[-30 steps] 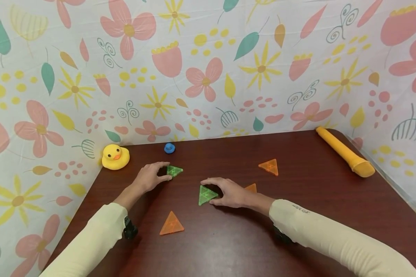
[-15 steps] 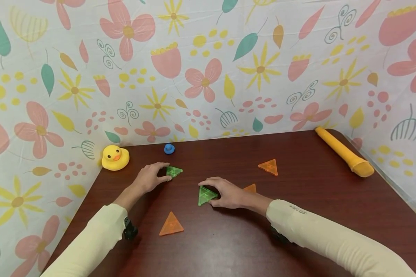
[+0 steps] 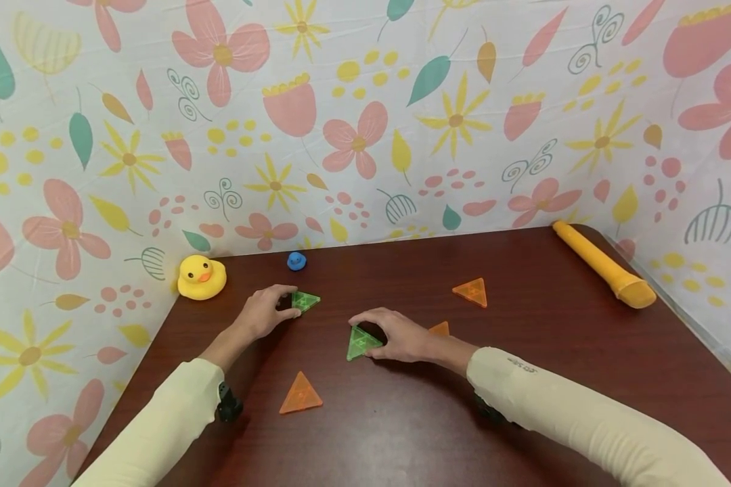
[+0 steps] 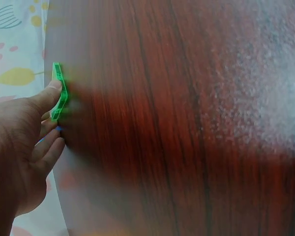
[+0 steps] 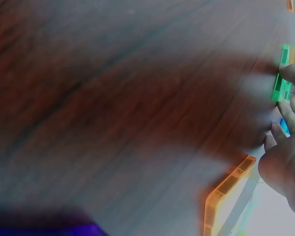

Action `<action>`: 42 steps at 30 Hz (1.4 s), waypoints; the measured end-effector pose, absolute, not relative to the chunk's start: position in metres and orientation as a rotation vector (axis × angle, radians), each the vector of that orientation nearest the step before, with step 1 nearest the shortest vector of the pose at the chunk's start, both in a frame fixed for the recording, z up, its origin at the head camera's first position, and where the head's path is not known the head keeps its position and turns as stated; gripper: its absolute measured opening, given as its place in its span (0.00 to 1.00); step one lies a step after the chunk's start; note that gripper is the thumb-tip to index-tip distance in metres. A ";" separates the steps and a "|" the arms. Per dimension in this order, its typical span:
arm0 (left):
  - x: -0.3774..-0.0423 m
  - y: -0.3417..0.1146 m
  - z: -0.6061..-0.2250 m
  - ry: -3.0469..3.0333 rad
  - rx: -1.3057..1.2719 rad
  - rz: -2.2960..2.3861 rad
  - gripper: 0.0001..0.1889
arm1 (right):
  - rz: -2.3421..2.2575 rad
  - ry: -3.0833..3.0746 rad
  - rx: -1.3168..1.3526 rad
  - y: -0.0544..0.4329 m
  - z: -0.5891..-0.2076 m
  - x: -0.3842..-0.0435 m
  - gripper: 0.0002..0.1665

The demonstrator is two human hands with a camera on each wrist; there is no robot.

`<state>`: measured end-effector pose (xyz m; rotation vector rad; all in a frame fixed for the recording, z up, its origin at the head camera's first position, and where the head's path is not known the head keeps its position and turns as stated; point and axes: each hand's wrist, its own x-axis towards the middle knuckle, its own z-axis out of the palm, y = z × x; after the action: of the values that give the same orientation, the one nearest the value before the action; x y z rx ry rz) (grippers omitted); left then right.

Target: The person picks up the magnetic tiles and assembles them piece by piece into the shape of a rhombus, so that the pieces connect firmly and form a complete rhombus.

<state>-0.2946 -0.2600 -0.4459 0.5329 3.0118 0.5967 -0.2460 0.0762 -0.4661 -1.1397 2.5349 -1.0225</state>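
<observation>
My left hand [image 3: 262, 312] pinches a translucent green triangular tile [image 3: 306, 301] by thumb and fingers, in the left half of the table. In the left wrist view that green tile [image 4: 65, 95] appears nearly edge-on at the thumb tip. A second green triangular tile [image 3: 361, 343] lies nearer the table's middle, where my right hand [image 3: 401, 338] grips it between thumb and forefinger. The right wrist view catches this tile [image 5: 279, 88] at its right edge, partly covered by the fingers. The two green tiles are apart.
Orange triangular tiles lie around: one in front [image 3: 301, 394], one at the back right [image 3: 473, 292], another partly hidden behind the right wrist [image 3: 440, 329]. A yellow duck [image 3: 202, 278], a small blue duck [image 3: 296, 261] and a yellow toy microphone [image 3: 606, 264] sit near the table edges.
</observation>
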 end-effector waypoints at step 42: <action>-0.292 -0.254 -0.444 2.885 0.418 0.977 0.31 | -0.895 2.572 -1.118 0.074 -0.458 -0.248 0.37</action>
<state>-0.2915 -0.2538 -0.4443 0.4179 2.8847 0.9767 -0.2475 0.0743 -0.4578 -1.1176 2.5716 -0.8947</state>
